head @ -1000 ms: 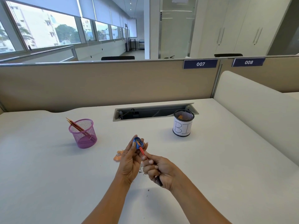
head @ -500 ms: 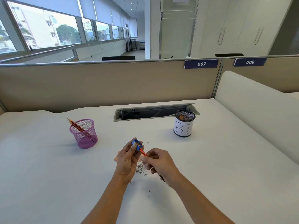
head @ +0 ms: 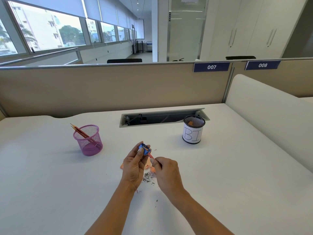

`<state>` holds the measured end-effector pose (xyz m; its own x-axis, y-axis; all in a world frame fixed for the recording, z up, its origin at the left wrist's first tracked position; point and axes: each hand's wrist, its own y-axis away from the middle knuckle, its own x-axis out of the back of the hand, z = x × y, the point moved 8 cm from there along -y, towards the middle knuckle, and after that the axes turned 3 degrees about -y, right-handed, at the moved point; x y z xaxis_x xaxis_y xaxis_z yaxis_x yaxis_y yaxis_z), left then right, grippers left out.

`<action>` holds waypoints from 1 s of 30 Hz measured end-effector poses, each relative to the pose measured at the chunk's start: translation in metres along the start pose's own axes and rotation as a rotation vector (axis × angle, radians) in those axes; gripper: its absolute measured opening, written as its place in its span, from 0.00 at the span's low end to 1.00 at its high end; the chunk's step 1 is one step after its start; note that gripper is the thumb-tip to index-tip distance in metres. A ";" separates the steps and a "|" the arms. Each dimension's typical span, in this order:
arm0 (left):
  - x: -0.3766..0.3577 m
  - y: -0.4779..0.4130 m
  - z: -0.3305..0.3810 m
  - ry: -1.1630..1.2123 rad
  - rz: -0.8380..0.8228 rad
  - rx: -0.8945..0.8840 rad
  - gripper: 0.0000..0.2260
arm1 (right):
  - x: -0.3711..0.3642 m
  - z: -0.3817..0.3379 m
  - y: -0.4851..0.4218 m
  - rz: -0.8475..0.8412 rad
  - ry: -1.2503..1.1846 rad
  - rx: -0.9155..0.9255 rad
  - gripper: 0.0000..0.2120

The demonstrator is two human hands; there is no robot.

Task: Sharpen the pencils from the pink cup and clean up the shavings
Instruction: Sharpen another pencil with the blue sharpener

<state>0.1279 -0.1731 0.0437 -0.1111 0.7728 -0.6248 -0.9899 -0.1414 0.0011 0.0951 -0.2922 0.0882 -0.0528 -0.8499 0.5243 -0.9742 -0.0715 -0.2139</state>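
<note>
Both hands have sunk a little nearer the surface (head: 50, 184) since a second ago, and the right hand (head: 166, 173) has rolled knuckles-up over the pencil (head: 150, 156), so less of the shaft shows now. More dark graphite flecks (head: 148, 178) lie scattered between the wrists than before.

The left hand (head: 133, 167) has its grip clamped on the blue sharpener (head: 144, 149), thumb on the near face and fingers behind. The right hand's grip is closed on the red pencil just behind the sharpener, the tip buried in the blue body. Peach-coloured curls of shavings (head: 151, 168) rest on the surface under the hands. The pink mesh cup (head: 89, 140) stands well to the left and farther off, with a few red pencils (head: 79, 132) leaning out over its far-left rim. A black mesh cup with a white paper label (head: 193, 131) stands far right, near the cable tray (head: 160, 117).

The pencil looks light and stiff, but its lead is probably brittle; holding it close to the sharpener, as here, likely keeps bending load off the tip. The sharpener is small and smooth plastic, so a firm pinch on its flat sides suits it. The shavings are feather-light and will likely scatter if swept carelessly.
</note>
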 end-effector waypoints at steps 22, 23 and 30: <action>-0.008 0.006 -0.013 0.074 -0.034 0.073 0.29 | -0.036 0.013 0.031 -0.497 -1.214 -0.937 0.16; -0.008 0.007 -0.013 0.080 -0.034 0.068 0.29 | -0.037 0.012 0.032 -0.507 -1.249 -0.953 0.17; -0.008 0.010 -0.014 0.203 -0.039 0.072 0.33 | -0.048 0.000 0.037 -0.602 -1.515 -1.017 0.22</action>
<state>0.1201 -0.1898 0.0380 -0.0603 0.6352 -0.7700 -0.9976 -0.0643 0.0251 0.0620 -0.2545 0.0551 -0.0503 -0.5499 -0.8337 -0.5601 -0.6756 0.4794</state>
